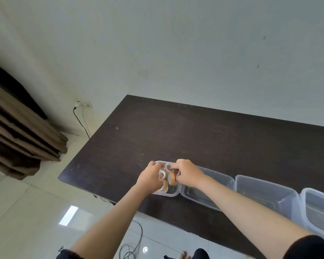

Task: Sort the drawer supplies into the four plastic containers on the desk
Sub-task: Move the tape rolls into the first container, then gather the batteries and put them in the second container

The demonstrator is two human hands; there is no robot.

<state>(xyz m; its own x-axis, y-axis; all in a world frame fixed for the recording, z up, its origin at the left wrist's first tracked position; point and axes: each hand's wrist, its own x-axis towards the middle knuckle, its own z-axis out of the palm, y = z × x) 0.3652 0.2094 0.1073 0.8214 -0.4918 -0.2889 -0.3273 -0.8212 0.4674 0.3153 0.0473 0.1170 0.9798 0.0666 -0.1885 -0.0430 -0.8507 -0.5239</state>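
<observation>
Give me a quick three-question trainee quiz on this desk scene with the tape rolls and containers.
1. True or false: both hands are over the same container.
2. How many clear containers stand in the row on the desk?
3. Which container are the tape rolls going into: A, leftmost; B, rightmost?

Key:
1. True: left hand and right hand meet over the leftmost container.
2. Four.
3. A; the other three look empty.
</observation>
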